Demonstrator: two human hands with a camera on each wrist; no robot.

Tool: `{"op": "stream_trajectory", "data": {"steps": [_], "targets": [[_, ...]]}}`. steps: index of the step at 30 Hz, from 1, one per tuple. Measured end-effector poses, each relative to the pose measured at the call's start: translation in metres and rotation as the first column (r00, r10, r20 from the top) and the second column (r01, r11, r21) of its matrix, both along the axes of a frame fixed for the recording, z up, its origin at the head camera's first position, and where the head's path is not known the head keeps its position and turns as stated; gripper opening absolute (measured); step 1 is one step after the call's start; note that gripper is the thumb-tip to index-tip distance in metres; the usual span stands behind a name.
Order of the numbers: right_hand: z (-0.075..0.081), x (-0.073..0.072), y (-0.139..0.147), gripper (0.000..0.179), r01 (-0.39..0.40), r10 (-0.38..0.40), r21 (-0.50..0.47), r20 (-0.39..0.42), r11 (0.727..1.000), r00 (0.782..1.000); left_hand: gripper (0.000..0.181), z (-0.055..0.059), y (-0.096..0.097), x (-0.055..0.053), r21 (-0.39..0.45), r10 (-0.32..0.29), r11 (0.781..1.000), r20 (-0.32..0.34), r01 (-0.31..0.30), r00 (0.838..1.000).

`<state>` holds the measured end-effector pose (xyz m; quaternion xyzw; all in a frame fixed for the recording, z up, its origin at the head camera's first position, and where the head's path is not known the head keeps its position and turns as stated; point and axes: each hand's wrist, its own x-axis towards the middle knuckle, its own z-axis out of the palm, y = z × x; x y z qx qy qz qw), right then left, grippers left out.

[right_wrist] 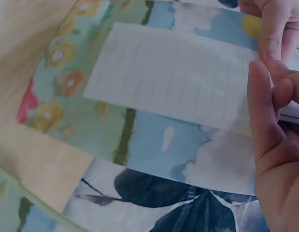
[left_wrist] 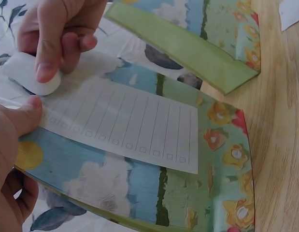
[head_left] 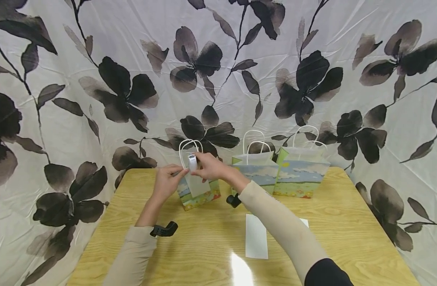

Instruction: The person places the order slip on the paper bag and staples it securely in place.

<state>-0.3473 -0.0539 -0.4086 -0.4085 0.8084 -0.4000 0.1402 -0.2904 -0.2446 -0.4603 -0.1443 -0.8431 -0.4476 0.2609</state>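
Note:
A paper gift bag [head_left: 189, 203] with a painted meadow and sky stands at the back left of the table, tilted. A lined checklist sheet [left_wrist: 144, 128] lies against its front, with its upper end at the bag's top edge. My left hand [head_left: 166, 180] pinches the sheet and the bag's top edge, thumb in front and fingers behind. My right hand [head_left: 209, 166] grips a small white stapler [head_left: 192, 163] over that edge, at the sheet's upper end, close beside the left thumb.
Two matching gift bags, a middle one [head_left: 255, 174] and a right one [head_left: 300, 178], stand at the back with white handles up. A white paper sheet [head_left: 256, 238] lies on the wooden table [head_left: 200, 254]; another sheet [head_left: 304, 222] shows partly behind the right forearm. A floral curtain [head_left: 218, 99] hangs behind.

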Motion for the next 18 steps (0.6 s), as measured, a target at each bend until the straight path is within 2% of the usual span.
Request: {"op": "stream_trajectory", "data": {"steps": [2, 9, 18], "targets": [[0.0017, -0.0008, 0.0009, 0.042, 0.005, -0.005, 0.007, 0.013, 1.0, 1.0, 0.015, 0.0012, 0.0009, -0.0004, -0.017, 0.004, 1.0, -0.001, -0.004, 1.0], [0.0053, -0.0049, 0.0035, 0.026, -0.029, 0.035, 0.063, -0.099, 0.998, 0.995, 0.014, 0.0039, 0.0026, -0.0016, -0.053, 0.038, 0.998, 0.009, -0.038, 0.999], [-0.0032, -0.0075, 0.0045, 0.025, 0.007, -0.011, -0.054, -0.064, 0.999, 0.998, 0.013, 0.0017, 0.0034, -0.005, -0.06, 0.021, 0.998, -0.027, -0.022, 0.999]]}}
